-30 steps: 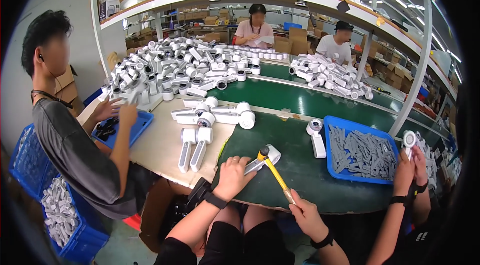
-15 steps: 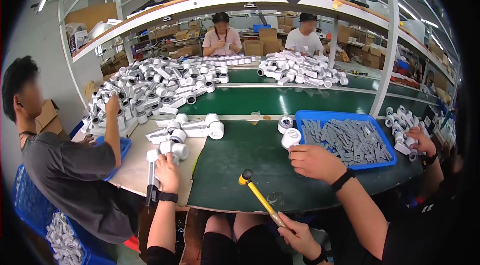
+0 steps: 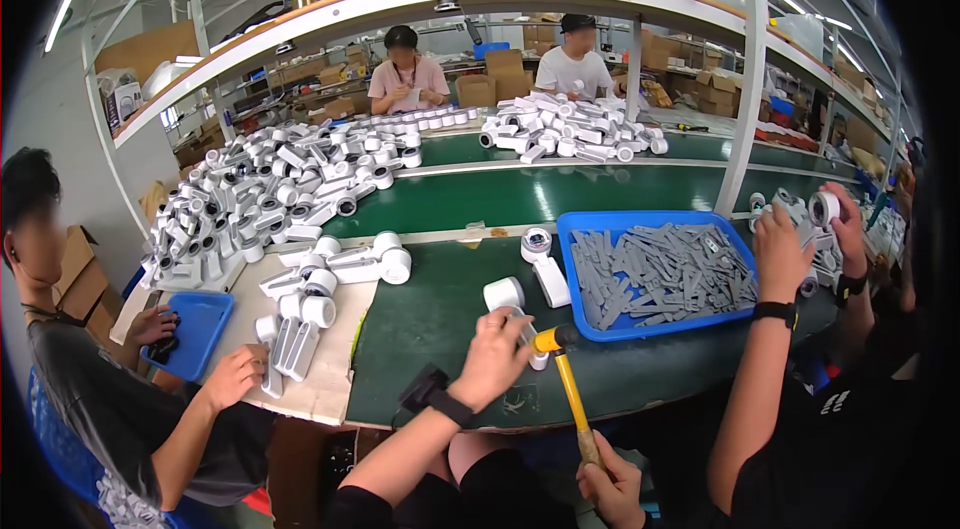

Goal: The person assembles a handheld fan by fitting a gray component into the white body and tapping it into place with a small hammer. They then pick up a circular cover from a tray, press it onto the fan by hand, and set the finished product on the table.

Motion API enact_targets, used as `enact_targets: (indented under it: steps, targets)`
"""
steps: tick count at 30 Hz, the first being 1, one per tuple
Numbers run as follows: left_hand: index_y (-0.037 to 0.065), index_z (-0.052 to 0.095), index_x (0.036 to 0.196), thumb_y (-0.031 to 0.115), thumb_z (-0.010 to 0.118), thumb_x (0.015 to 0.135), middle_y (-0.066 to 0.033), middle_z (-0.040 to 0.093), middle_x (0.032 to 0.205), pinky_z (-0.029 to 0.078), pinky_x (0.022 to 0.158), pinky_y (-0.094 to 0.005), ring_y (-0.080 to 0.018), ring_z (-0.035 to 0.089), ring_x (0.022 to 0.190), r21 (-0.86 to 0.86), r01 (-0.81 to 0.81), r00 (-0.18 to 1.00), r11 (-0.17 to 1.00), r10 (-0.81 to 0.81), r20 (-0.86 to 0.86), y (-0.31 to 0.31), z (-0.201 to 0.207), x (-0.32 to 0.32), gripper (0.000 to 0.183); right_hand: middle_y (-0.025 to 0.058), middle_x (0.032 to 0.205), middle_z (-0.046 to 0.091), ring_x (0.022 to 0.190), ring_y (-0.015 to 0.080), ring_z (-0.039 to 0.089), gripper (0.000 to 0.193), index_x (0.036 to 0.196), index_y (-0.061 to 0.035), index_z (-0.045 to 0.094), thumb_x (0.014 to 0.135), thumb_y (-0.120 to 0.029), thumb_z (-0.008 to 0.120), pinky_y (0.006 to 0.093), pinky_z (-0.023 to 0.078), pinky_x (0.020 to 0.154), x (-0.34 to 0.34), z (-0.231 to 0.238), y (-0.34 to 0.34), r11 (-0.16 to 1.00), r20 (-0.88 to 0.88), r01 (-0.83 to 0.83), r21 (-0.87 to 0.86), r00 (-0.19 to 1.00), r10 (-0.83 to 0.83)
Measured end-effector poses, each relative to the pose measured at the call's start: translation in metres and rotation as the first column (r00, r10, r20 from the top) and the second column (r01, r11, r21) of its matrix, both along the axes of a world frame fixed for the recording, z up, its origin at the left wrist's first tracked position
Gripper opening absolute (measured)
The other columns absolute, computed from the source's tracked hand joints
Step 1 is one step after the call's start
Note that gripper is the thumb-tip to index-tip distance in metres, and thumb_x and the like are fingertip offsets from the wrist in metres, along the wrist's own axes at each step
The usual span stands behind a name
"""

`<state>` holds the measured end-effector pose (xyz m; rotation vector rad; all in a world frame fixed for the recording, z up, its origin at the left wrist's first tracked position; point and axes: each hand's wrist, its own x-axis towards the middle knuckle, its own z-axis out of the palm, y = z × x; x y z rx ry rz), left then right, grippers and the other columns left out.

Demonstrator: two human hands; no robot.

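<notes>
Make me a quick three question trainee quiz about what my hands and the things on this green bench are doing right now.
1. True or false: the right hand grips the yellow-handled mallet by the low end of its handle.
2. What does the left hand press on the green mat? A) a white plastic cylinder-headed part B) a cardboard box C) a green bottle
3. Fill in: the flat grey plastic strips lie in a ____ tray.

Key: 1 true; 2 A; 3 blue.
</notes>
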<state>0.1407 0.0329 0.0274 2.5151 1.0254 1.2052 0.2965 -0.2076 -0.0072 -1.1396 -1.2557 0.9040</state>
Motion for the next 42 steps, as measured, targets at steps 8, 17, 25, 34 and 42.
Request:
enact_targets:
  steps: [8, 17, 25, 34, 42]
  targets:
    - [0.003, 0.066, 0.101, 0.009, 0.073, 0.076, -0.0249, 0.049, 0.132, 0.046, 0.100, -0.0504, -0.0488, 0.040, 0.127, 0.064, -0.109, 0.985, 0.992, 0.117, -0.125, -0.019, -0.018, 0.024, 0.027, -0.0002, 0.077, 0.060, 0.057, 0.0051, 0.050, 0.052, 0.145, -0.0030, 0.047, 0.094, -0.002, 0.059, 0.0202, 0.041, 0.052, 0.012, -0.001, -0.012, 0.997, -0.014, 0.059, -0.046, 0.998, -0.059]
    - [0.002, 0.062, 0.120, 0.011, 0.077, 0.079, -0.0188, 0.067, 0.099, 0.053, 0.082, -0.0406, -0.0345, 0.066, 0.092, -0.219, -0.256, 0.962, 0.942, 0.271, 0.042, -0.050, -0.013, -0.105, 0.044, 0.0023, 0.079, 0.062, 0.057, 0.0062, 0.054, 0.054, 0.144, -0.0017, 0.047, 0.092, -0.001, 0.060, 0.0207, 0.043, 0.053, 0.006, -0.003, -0.001, 0.992, 0.063, -0.089, -0.087, 0.993, 0.095]
    - [0.000, 0.071, 0.097, 0.018, 0.084, 0.076, -0.0139, 0.066, 0.088, 0.051, 0.075, -0.0351, -0.0284, 0.064, 0.082, -0.303, -0.230, 0.941, 0.925, 0.291, 0.174, -0.051, -0.024, -0.152, 0.031, 0.0093, 0.079, 0.059, 0.063, 0.0159, 0.055, 0.049, 0.136, 0.0018, 0.053, 0.089, -0.001, 0.064, 0.0267, 0.044, 0.059, -0.022, 0.042, 0.052, 0.971, 0.405, -0.194, 0.138, 0.906, 0.123]
    - [0.003, 0.072, 0.093, 0.018, 0.081, 0.076, -0.0108, 0.065, 0.083, 0.050, 0.073, -0.0375, -0.0264, 0.062, 0.079, -0.319, -0.203, 0.927, 0.926, 0.286, 0.240, -0.051, -0.025, -0.151, 0.024, 0.0080, 0.078, 0.058, 0.065, 0.0139, 0.053, 0.048, 0.137, 0.0012, 0.053, 0.090, -0.001, 0.061, 0.0278, 0.045, 0.063, -0.029, 0.078, 0.059, 0.979, 0.523, -0.184, 0.085, 0.845, 0.114]
    - [0.002, 0.070, 0.090, 0.016, 0.083, 0.075, -0.0106, 0.064, 0.084, 0.050, 0.072, -0.0342, -0.0248, 0.061, 0.079, -0.313, -0.204, 0.931, 0.928, 0.283, 0.230, -0.048, -0.030, -0.153, 0.025, 0.0129, 0.081, 0.061, 0.070, 0.0209, 0.059, 0.048, 0.134, 0.0042, 0.053, 0.088, 0.000, 0.063, 0.0296, 0.047, 0.068, -0.034, 0.090, 0.053, 0.980, 0.602, -0.199, 0.015, 0.785, 0.150]
